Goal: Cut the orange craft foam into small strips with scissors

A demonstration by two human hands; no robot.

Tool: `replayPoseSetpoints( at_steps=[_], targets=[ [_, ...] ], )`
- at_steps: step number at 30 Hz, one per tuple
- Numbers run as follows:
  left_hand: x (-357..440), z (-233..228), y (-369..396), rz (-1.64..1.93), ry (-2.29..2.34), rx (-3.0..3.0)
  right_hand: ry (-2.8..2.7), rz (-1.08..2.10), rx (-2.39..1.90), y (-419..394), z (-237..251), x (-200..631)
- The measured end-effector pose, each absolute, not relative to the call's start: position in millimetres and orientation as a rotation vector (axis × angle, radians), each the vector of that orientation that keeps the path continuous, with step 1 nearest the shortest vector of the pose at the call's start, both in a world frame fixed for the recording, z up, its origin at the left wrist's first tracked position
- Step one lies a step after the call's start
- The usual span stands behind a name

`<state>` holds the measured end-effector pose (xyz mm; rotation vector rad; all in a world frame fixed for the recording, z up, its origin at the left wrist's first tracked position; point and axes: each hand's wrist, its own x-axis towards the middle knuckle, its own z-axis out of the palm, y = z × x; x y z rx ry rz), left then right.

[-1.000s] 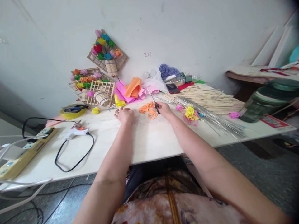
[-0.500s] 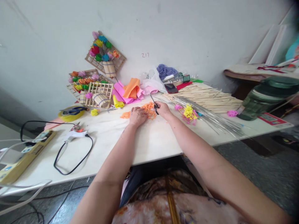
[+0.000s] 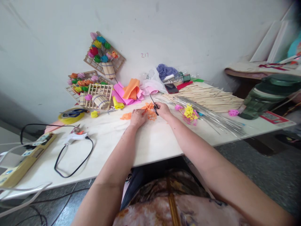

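Orange crepe paper (image 3: 150,107), cut into pieces and strips, lies in a loose heap in the middle of the table. My left hand (image 3: 138,118) is on it, fingers bent and closed over some of the paper; the fingertips are partly hidden. My right hand (image 3: 162,110) grips a pair of scissors (image 3: 155,106) by the dark handles, blades pointing up and away to the left. The scissors are just over the right end of the orange heap. Right of that hand are yellow and pink paper scraps (image 3: 190,112).
Silvery wires (image 3: 209,117) and thin wooden sticks (image 3: 209,98) spread to the right, before a green bottle (image 3: 258,97). Rolled crepe paper (image 3: 131,89) and stick frames with paper flowers (image 3: 102,94) stand behind. At left are yellow tape (image 3: 70,117), a glue gun (image 3: 76,135) and a power strip (image 3: 30,158).
My left hand's fingers have drawn in a little on the orange paper. My right hand still holds the scissors, nearly in place. The view has shifted slightly.
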<state>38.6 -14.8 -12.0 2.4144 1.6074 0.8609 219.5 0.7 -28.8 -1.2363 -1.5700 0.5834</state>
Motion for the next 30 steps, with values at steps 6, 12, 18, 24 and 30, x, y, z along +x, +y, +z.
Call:
replayPoseSetpoints(
  at_steps=[6, 12, 18, 24, 30],
  targets=[
    [30, -12, -8, 1.260, 1.619, 1.900, -1.340, 0.904, -1.101, -10, -19, 213],
    [28, -9, -8, 1.395, 1.588, 1.568, -1.183, 1.142, -1.007, -29, -7, 208],
    [33, -10, -11, 1.371, 1.510, 1.589, -1.165, 1.360, -1.019, -36, -2, 200],
    [34, -15, -6, 1.424, 1.466, 1.571, -1.053, 1.162, -1.155, -29, -5, 196],
    [32, -18, -5, 1.555, 1.183, 1.154, -1.002, 1.162, -1.113, -29, -4, 200]
  ],
)
